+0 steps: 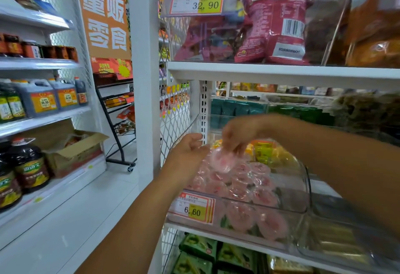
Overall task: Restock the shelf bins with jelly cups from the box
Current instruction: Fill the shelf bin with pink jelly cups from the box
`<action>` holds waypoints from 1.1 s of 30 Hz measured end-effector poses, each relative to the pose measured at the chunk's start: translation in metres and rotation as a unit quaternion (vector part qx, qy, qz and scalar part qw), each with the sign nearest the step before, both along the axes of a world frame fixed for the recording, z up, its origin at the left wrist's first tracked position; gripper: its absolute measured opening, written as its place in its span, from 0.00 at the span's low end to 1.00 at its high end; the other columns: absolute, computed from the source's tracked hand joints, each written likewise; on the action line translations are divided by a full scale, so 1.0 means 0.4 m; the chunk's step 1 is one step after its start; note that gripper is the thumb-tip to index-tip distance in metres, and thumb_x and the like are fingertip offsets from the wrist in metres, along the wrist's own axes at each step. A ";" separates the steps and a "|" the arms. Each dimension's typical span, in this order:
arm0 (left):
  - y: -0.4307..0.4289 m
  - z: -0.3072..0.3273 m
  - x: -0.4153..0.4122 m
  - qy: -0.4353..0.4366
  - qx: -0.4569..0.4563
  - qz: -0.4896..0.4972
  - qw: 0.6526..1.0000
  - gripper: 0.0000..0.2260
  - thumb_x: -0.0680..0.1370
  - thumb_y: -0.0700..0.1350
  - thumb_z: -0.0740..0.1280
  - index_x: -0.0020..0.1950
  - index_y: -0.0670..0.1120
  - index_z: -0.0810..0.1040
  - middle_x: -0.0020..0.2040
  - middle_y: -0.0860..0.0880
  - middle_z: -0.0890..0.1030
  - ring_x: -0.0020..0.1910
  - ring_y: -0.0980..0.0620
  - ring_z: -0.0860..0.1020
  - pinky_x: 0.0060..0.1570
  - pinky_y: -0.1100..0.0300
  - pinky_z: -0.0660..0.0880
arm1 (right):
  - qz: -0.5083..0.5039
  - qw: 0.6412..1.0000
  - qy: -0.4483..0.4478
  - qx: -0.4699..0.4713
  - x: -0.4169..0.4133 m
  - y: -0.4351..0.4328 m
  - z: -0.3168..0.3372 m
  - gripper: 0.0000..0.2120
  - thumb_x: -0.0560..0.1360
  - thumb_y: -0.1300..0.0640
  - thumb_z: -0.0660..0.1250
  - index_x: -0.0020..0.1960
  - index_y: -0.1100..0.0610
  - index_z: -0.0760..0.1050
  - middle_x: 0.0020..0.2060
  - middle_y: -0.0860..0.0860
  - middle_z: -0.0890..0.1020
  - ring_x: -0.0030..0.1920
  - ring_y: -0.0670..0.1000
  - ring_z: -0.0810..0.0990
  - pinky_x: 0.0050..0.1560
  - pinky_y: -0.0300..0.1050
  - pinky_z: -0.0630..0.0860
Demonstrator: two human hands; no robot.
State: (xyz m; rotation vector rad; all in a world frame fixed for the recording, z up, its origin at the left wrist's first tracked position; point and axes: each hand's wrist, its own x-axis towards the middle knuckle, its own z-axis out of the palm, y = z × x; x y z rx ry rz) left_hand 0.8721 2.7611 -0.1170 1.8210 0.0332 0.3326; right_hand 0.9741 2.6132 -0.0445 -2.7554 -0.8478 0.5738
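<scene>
A clear plastic bin (304,189) on the middle shelf holds several pink jelly cups (240,187), piled near its top. My right hand (238,135) reaches in from the right and pinches one pink jelly cup (221,161) by its top, just above the pile. At the bin's left edge my left hand (190,150) is held palm inward, fingers loosely curled, close to the same cup; whether it touches the cup is unclear. A price tag reading 6.60 (192,207) hangs on the bin's front. The supply box is not in view.
Yellow and green packets (266,150) fill the bin behind. The shelf board above (281,72) carries red snack bags (272,31). Green packets (199,250) lie on the shelf below. Left of the white post (145,79), an aisle shelf holds sauce bottles and an open cardboard carton (75,148).
</scene>
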 end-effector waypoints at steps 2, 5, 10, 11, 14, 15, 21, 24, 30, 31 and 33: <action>-0.001 -0.003 0.000 0.004 0.027 -0.011 1.000 0.18 0.78 0.48 0.67 0.68 0.54 0.71 0.66 0.54 0.74 0.57 0.57 0.74 0.52 0.60 0.71 | -0.028 0.977 -0.163 -0.137 0.064 -0.057 0.024 0.12 0.78 0.52 0.66 0.49 0.62 0.79 0.38 0.52 0.80 0.35 0.48 0.77 0.42 0.39 0.77; -0.005 -0.008 -0.002 0.004 0.076 -0.030 0.997 0.20 0.79 0.47 0.67 0.70 0.54 0.70 0.69 0.55 0.72 0.57 0.59 0.72 0.55 0.60 0.69 | -0.054 0.925 -0.261 -0.272 0.129 -0.109 -0.010 0.16 0.79 0.50 0.64 0.57 0.62 0.79 0.47 0.55 0.81 0.42 0.50 0.74 0.52 0.42 0.74; -0.003 -0.011 0.001 0.009 0.081 -0.041 0.996 0.20 0.78 0.47 0.68 0.69 0.54 0.71 0.69 0.54 0.72 0.64 0.56 0.71 0.65 0.53 0.71 | -0.076 0.918 -0.291 -0.258 0.172 -0.128 -0.064 0.13 0.76 0.53 0.69 0.55 0.61 0.79 0.38 0.50 0.74 0.43 0.52 0.74 0.51 0.46 0.77; -0.002 -0.011 0.002 0.014 0.080 -0.043 0.996 0.20 0.78 0.46 0.68 0.69 0.55 0.71 0.69 0.54 0.72 0.65 0.56 0.71 0.65 0.53 0.71 | -0.074 0.914 -0.300 -0.263 0.174 -0.124 -0.068 0.13 0.75 0.53 0.70 0.55 0.60 0.79 0.38 0.50 0.74 0.44 0.52 0.75 0.52 0.47 0.78; 0.001 -0.012 0.006 0.023 0.081 -0.050 0.995 0.19 0.78 0.47 0.68 0.68 0.56 0.71 0.69 0.55 0.73 0.65 0.56 0.71 0.62 0.56 0.71 | -0.055 0.918 -0.277 -0.279 0.163 -0.112 -0.071 0.13 0.75 0.54 0.70 0.56 0.61 0.79 0.43 0.51 0.79 0.47 0.52 0.78 0.53 0.45 0.76; 0.002 -0.013 0.007 0.024 0.084 -0.052 0.995 0.19 0.78 0.47 0.68 0.68 0.57 0.71 0.69 0.55 0.73 0.64 0.56 0.71 0.60 0.58 0.71 | -0.040 0.922 -0.252 -0.291 0.160 -0.112 -0.078 0.15 0.75 0.53 0.71 0.58 0.61 0.79 0.47 0.51 0.81 0.49 0.52 0.79 0.54 0.45 0.76; 0.007 -0.019 0.015 0.021 0.082 -0.064 0.994 0.19 0.77 0.47 0.69 0.67 0.58 0.71 0.68 0.55 0.73 0.65 0.57 0.71 0.60 0.58 0.71 | -0.020 0.914 -0.139 -0.379 0.163 -0.088 -0.121 0.32 0.69 0.38 0.72 0.66 0.55 0.75 0.61 0.51 0.78 0.60 0.54 0.77 0.61 0.53 0.75; 0.008 -0.026 0.023 0.012 0.081 -0.057 0.995 0.18 0.77 0.47 0.69 0.66 0.58 0.72 0.68 0.56 0.73 0.63 0.57 0.71 0.59 0.59 0.70 | -0.024 0.909 -0.134 -0.394 0.159 -0.082 -0.127 0.33 0.69 0.37 0.71 0.67 0.55 0.74 0.63 0.51 0.77 0.60 0.55 0.77 0.62 0.53 0.74; -0.008 -0.029 0.013 -0.056 0.142 -0.040 0.987 0.14 0.78 0.44 0.67 0.62 0.58 0.75 0.64 0.56 0.75 0.59 0.60 0.74 0.49 0.69 0.69 | -0.026 0.954 -0.203 -0.220 0.032 -0.091 -0.026 0.25 0.77 0.48 0.66 0.71 0.56 0.69 0.68 0.53 0.72 0.66 0.54 0.71 0.62 0.44 0.68; -0.015 -0.024 0.001 -0.090 0.141 -0.026 0.986 0.14 0.78 0.42 0.66 0.60 0.57 0.76 0.63 0.57 0.77 0.59 0.61 0.74 0.54 0.68 0.70 | -0.031 0.961 -0.221 -0.162 -0.001 -0.099 -0.004 0.22 0.77 0.48 0.66 0.69 0.55 0.71 0.66 0.52 0.74 0.64 0.53 0.73 0.59 0.42 0.69; -0.033 -0.015 -0.033 -0.180 0.141 0.016 0.973 0.14 0.78 0.39 0.66 0.58 0.57 0.77 0.58 0.59 0.79 0.55 0.68 0.74 0.56 0.73 0.69 | -0.035 0.965 -0.257 -0.042 -0.081 -0.128 0.026 0.16 0.78 0.50 0.66 0.64 0.53 0.75 0.61 0.50 0.78 0.58 0.49 0.76 0.56 0.39 0.71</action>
